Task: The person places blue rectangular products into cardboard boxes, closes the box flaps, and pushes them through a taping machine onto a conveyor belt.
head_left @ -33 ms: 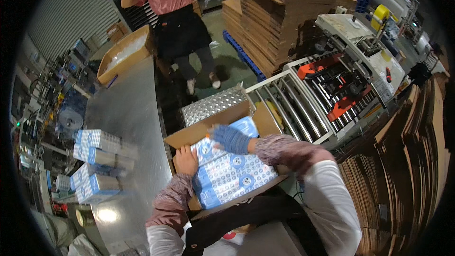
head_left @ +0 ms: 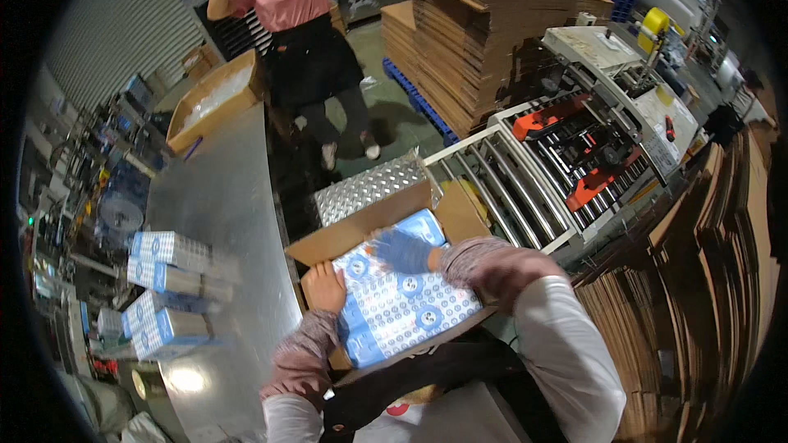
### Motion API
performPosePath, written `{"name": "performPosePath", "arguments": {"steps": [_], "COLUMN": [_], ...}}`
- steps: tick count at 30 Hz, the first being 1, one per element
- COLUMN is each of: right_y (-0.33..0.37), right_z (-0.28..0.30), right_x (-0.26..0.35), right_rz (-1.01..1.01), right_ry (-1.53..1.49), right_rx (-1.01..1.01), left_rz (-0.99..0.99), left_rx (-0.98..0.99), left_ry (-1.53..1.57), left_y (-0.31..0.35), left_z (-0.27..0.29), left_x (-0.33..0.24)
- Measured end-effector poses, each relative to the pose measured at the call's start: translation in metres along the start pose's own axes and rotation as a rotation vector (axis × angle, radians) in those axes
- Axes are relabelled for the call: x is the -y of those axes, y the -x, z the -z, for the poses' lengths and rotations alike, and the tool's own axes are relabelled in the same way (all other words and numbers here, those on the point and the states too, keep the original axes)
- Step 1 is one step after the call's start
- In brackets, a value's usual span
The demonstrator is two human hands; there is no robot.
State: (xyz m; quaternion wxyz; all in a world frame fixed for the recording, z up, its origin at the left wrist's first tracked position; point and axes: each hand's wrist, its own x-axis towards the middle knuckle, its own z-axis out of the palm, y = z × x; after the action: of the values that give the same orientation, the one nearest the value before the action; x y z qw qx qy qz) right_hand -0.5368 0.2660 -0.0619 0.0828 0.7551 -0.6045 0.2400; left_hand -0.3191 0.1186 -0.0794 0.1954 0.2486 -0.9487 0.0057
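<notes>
An open cardboard carton (head_left: 359,224) in front of me holds several packs (head_left: 427,299) wrapped in blue and white patterned film. My left hand (head_left: 325,288), bare, rests at the carton's left side, its fingers stretched out along the edge of the packs. Over the packs at the far side lies my right hand (head_left: 400,251) in a blue knitted glove, fingers extended, blurred by motion. Neither hand visibly lifts anything. More packs of the same look, a far group (head_left: 168,254) and a near group (head_left: 164,328), stand on the metal table to the left.
The metal table (head_left: 222,189) runs along my left, with a carton of clear plastic (head_left: 215,107) at its far end. A roller conveyor (head_left: 513,184) leads to a taping machine (head_left: 603,139). Flattened cardboard (head_left: 492,41) is stacked behind; more (head_left: 640,336) stands at right. A person (head_left: 308,41) stands ahead.
My gloved right hand has shifted slightly down over the packs and looks more blurred. The left hand stays at the carton's left side. The view has moved a little.
</notes>
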Motion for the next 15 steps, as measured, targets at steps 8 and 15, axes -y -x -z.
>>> {"name": "performPosePath", "arguments": {"steps": [8,15], "right_y": [-0.033,0.14], "right_z": [0.029,0.171], "right_x": [-0.009,-0.019], "right_rz": [-0.14,-1.159], "right_ry": [-0.164,-0.02], "right_rx": [0.454,0.29], "left_rz": [-0.064,0.604], "left_rx": [0.261,0.084], "left_ry": [0.148,0.498], "left_y": [0.047,0.08], "left_z": [0.057,0.015], "left_x": [-0.018,-0.064]}}
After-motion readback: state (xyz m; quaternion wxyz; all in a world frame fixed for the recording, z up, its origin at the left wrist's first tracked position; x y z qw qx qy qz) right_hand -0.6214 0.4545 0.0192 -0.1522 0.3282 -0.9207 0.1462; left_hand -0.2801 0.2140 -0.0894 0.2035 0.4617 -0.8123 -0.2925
